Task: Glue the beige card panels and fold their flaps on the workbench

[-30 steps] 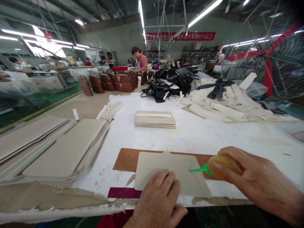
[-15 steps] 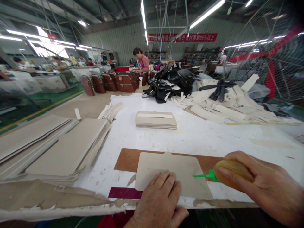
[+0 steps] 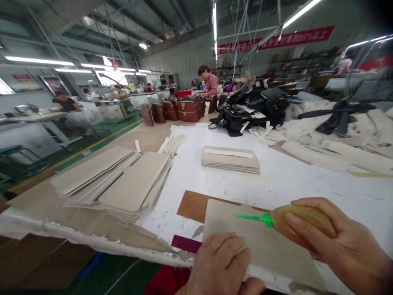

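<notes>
Stacks, far left: two piles of cut grey panels (image 3: 135, 186) lie fanned on the bench (image 3: 294, 180); by the look of them they wait their turn, though no glue line can be made out on any.
Finished pile: a neat, smaller stack (image 3: 231, 159) sits mid-bench with a pale strip on top; I judge these done.
Backing: a brown board (image 3: 196, 205) lies under the working piece, with a dark red strip (image 3: 187, 243) at the bench edge.
Panel in hand: one grey panel (image 3: 260, 241) lies flat at the near edge, partly on the board. No glue shows on it that I can tell; gluing seems barely begun.
Left hand (image 3: 221, 264): palm down, fingers curled and pressed flat on the panel's near corner, pinning it; the grip closes on nothing.
Bottle (image 3: 301, 227): amber squeeze bottle, green nozzle (image 3: 253, 218) aimed left, low over the panel's upper edge; whether the tip touches I cannot tell.
Right hand (image 3: 340, 241): grip wrapped round the bottle, thumb along its near side, fingers over the top, wrist coming in from the right.
Far right: a loose heap of pale strips (image 3: 331, 143) and black bags (image 3: 245, 110).
</notes>
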Demonstrator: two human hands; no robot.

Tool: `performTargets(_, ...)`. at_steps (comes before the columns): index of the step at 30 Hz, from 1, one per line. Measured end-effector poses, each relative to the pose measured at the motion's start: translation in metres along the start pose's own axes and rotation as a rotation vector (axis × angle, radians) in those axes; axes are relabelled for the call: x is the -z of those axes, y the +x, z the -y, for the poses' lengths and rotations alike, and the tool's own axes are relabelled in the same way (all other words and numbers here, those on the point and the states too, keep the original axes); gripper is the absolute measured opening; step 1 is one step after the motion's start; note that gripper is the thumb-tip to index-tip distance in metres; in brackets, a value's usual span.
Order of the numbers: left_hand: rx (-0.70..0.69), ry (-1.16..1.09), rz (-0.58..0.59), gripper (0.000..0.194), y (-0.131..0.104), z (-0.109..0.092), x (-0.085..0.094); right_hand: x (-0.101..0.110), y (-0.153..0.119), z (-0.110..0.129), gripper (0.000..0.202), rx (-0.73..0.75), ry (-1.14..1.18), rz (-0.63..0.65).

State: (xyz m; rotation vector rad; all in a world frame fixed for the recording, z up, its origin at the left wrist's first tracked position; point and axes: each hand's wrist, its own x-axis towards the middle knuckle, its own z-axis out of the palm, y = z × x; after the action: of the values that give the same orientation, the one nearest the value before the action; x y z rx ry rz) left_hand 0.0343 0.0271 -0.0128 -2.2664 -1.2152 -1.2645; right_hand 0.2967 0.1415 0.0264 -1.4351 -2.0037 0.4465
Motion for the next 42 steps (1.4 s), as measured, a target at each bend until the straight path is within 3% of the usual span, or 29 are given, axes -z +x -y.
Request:
performTargets(4, 0.276, 0.025, 0.165, 0.018, -0.01, 0.013, 0.03, -0.012, 0.005, 0.033, 0.052, -0.034, 0.101, 0.168)
performTargets(10, 0.313, 0.061, 0.192, 0.021, -0.019, 0.018, 0.031, -0.015, 0.001, 0.078, 0.043, -0.109, 0.128, 0.158)
performTargets(17, 0.314, 0.069, 0.177, 0.018, -0.016, 0.016, 0.027, -0.024, 0.011, 0.061, 0.052, 0.021, 0.049, 0.282)
performTargets(28, 0.331, 0.044, 0.191, 0.018, -0.017, 0.017, 0.026, -0.028, 0.02, 0.074, 0.031, 0.399, -0.006, 0.184)
performTargets(36, 0.344, 0.044, 0.198, 0.018, -0.016, 0.015, 0.027, -0.016, 0.021, 0.064, 0.037, 0.265, -0.05, 0.253)
performTargets(42, 0.358, 0.046, 0.177, 0.016, -0.017, 0.014, 0.026, -0.02, 0.016, 0.058, 0.045, 0.138, -0.007, 0.354)
